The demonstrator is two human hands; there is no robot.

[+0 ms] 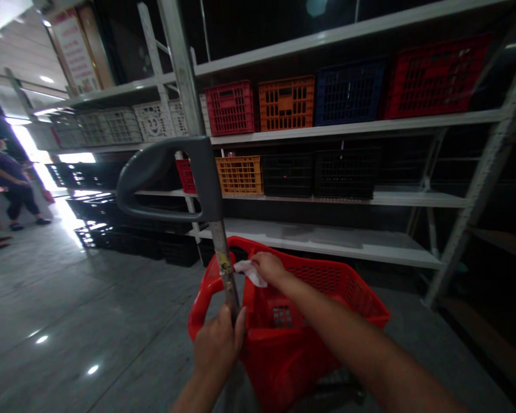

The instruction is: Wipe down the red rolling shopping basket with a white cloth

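Note:
My left hand (218, 338) is wrapped around the lower part of a metal pole (226, 269), which rises through the middle of the view. A grey plastic loop-shaped handle (210, 178) sits on the pole, and a worn yellow label shows lower down. Pinched in the fingers of my right hand (270, 267) is a crumpled white cloth or tissue (251, 273), close to the pole. Both hands are over a red plastic shopping cart (275, 338) with perforated basket walls. The right forearm crosses above the basket and hides part of it. The pole's lower end is hidden.
White metal shelving (327, 246) stands behind the cart. It carries a pink crate (230, 108), an orange crate (286, 103), a blue crate (348, 94) and several others. Black crates (133, 244) are stacked at left. A person (11, 178) stands farther off on the grey floor (69, 321).

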